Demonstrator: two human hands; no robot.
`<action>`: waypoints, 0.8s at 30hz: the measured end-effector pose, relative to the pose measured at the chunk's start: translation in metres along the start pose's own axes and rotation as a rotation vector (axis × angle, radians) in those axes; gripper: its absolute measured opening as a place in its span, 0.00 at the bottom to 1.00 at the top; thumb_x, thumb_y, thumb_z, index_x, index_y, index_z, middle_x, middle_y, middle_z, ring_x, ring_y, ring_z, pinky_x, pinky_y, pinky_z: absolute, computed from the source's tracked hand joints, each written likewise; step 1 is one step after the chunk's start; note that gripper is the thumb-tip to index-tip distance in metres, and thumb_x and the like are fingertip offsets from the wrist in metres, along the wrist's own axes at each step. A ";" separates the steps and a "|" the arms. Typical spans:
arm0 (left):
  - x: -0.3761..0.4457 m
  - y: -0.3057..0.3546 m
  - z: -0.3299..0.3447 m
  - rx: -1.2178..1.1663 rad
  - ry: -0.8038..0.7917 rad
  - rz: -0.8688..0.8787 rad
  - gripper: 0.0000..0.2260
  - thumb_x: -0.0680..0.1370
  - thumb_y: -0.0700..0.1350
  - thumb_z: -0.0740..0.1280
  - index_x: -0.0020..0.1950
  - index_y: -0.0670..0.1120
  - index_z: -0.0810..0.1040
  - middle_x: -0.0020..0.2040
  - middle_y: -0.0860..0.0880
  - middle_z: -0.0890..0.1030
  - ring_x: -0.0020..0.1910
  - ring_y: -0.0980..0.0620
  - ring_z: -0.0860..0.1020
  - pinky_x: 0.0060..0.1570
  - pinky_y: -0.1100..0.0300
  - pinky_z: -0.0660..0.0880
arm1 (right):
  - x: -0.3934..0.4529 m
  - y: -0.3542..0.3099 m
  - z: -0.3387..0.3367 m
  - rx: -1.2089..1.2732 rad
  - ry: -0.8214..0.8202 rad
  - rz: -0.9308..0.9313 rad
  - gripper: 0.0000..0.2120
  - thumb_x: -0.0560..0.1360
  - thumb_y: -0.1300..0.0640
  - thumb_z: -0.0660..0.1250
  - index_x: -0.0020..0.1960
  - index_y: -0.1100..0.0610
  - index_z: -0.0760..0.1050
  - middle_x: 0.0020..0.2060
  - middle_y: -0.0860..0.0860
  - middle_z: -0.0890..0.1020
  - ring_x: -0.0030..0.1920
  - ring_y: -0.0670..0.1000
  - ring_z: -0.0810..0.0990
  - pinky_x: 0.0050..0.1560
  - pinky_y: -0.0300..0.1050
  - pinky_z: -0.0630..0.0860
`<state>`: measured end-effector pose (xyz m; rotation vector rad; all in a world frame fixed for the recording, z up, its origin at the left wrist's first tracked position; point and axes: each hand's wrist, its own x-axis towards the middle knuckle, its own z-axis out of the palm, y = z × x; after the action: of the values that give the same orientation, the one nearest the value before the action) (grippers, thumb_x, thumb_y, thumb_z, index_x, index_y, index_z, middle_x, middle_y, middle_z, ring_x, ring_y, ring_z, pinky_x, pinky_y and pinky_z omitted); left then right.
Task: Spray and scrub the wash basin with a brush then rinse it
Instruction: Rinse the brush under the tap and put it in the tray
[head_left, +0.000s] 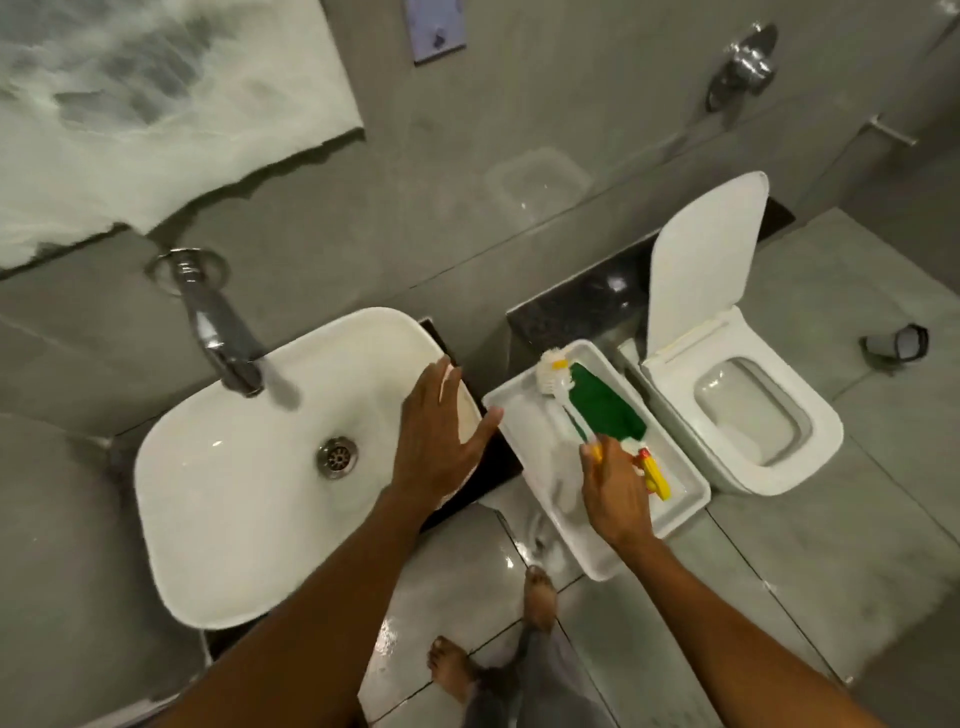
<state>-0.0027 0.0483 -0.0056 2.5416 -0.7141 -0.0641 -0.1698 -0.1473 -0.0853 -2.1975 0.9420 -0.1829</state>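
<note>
The white wash basin (234, 493) sits left of centre, with a metal drain (337, 457) and a chrome tap (218, 327) over its far rim. My left hand (441, 431) hovers over the basin's right rim, fingers spread, holding nothing. To the right stands a white tray (524, 431). In it lie a green spray bottle (605, 405) with a yellow trigger (655, 475) and a white brush (553, 371), its bristle head at the far end. My right hand (615, 499) is closed around the brush's handle end over the tray.
A white toilet (779, 441) with its lid (701, 270) raised stands right of the tray. A mirror (130, 104) hangs on the grey wall above the tap. My bare feet (540, 597) stand on the wet tiled floor. A dark small object (898, 345) lies far right.
</note>
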 end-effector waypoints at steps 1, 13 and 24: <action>0.006 -0.003 0.005 0.020 -0.031 0.020 0.37 0.81 0.69 0.62 0.82 0.44 0.66 0.85 0.45 0.63 0.85 0.44 0.61 0.82 0.45 0.61 | 0.002 0.012 0.007 -0.015 -0.049 0.030 0.18 0.87 0.43 0.55 0.63 0.54 0.74 0.53 0.52 0.83 0.52 0.57 0.83 0.52 0.50 0.78; 0.014 -0.008 0.053 0.103 -0.102 -0.014 0.39 0.84 0.68 0.54 0.87 0.48 0.45 0.88 0.52 0.39 0.87 0.51 0.40 0.86 0.43 0.48 | 0.035 0.085 0.104 -0.028 -0.336 0.152 0.23 0.88 0.44 0.56 0.77 0.54 0.69 0.72 0.54 0.76 0.71 0.56 0.76 0.73 0.52 0.72; 0.017 -0.012 0.057 -0.024 -0.109 -0.015 0.37 0.85 0.61 0.58 0.87 0.48 0.46 0.88 0.52 0.38 0.87 0.50 0.39 0.86 0.41 0.51 | 0.040 0.102 0.114 0.063 -0.303 0.202 0.22 0.87 0.51 0.62 0.78 0.60 0.69 0.73 0.56 0.75 0.73 0.56 0.73 0.72 0.43 0.66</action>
<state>0.0078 0.0229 -0.0602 2.5364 -0.7312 -0.2160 -0.1550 -0.1569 -0.2424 -1.9861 0.9628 0.2079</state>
